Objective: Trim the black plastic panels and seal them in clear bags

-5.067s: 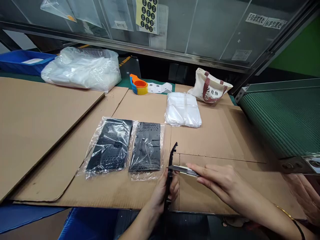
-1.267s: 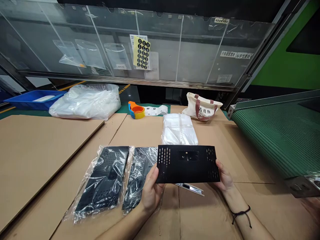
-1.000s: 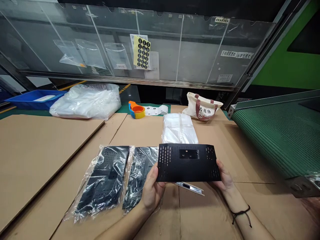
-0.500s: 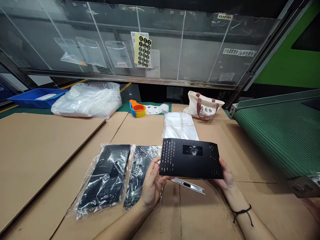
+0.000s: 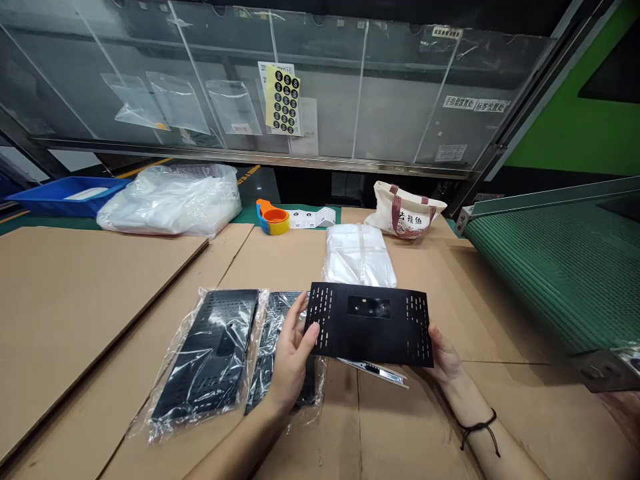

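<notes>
The black panel [image 5: 370, 341] hides part of the knife [image 5: 383, 375].

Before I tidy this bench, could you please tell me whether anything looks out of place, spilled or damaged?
No spill or damage shows. The slim silver cutter knife lies loose and slanted on the flat brown cardboard, partly hidden by the held rectangular black slotted panel, an awkward spot for a cutting tool.

The camera looks forward and down from the person's head, with the left hand [image 5: 291, 350] and right hand [image 5: 446, 359] close by, in the picture's lower middle.
</notes>
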Action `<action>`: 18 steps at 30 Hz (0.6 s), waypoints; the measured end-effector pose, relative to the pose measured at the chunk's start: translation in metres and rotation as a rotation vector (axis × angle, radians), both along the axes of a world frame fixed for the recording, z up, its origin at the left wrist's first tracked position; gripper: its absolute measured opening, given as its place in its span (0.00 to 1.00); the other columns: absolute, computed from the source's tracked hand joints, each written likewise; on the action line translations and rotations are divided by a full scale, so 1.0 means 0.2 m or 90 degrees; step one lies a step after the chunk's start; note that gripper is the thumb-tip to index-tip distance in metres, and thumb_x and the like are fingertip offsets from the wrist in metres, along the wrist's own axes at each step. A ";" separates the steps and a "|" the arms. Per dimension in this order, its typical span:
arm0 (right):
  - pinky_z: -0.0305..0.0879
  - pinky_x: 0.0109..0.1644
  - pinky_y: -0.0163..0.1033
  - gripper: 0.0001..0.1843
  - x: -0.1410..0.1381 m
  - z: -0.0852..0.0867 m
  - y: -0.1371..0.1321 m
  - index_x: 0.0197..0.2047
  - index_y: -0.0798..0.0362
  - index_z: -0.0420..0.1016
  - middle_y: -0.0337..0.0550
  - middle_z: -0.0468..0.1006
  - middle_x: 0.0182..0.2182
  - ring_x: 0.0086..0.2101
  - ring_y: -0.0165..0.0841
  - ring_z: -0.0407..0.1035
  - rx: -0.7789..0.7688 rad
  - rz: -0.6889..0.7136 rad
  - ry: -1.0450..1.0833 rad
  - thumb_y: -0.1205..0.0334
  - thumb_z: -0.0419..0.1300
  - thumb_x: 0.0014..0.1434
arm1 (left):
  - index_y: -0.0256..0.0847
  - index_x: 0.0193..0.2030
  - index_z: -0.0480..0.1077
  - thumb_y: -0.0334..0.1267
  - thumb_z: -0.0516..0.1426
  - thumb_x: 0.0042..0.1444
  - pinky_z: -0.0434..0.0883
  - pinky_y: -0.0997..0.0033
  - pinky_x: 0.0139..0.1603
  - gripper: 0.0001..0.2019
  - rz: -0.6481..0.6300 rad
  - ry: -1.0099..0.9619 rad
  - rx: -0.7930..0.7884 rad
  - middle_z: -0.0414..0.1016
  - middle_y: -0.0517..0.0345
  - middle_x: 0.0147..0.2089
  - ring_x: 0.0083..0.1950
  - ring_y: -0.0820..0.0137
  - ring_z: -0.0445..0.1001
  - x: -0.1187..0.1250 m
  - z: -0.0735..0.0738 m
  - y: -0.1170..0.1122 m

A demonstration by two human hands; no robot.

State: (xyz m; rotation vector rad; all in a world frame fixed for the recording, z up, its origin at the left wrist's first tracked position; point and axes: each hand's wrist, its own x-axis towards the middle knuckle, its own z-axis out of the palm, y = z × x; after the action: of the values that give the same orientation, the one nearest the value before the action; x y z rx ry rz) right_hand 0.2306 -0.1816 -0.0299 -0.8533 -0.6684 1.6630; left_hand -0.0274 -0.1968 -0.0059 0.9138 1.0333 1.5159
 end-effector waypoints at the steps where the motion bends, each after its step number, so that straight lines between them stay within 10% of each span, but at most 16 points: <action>1: 0.69 0.54 0.51 0.25 -0.01 0.00 0.00 0.37 0.48 0.81 0.46 0.84 0.36 0.43 0.45 0.77 0.002 0.007 0.000 0.44 0.75 0.37 | 0.47 0.63 0.64 0.45 0.64 0.54 0.63 0.64 0.64 0.30 0.000 0.006 0.007 0.65 0.52 0.66 0.66 0.58 0.63 0.00 0.01 0.00; 18: 0.70 0.54 0.48 0.27 -0.12 0.07 -0.04 0.39 0.48 0.81 0.47 0.83 0.41 0.44 0.44 0.77 0.044 0.039 0.019 0.41 0.74 0.37 | 0.45 0.62 0.66 0.46 0.62 0.55 0.55 0.62 0.70 0.28 0.035 0.101 -0.011 0.65 0.54 0.66 0.69 0.58 0.58 -0.04 0.06 0.03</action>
State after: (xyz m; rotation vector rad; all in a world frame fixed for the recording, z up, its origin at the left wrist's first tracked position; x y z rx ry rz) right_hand 0.2060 -0.1887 -0.0166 -0.7644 -0.7335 1.6935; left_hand -0.0346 -0.1915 0.0051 1.0140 1.1923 1.4959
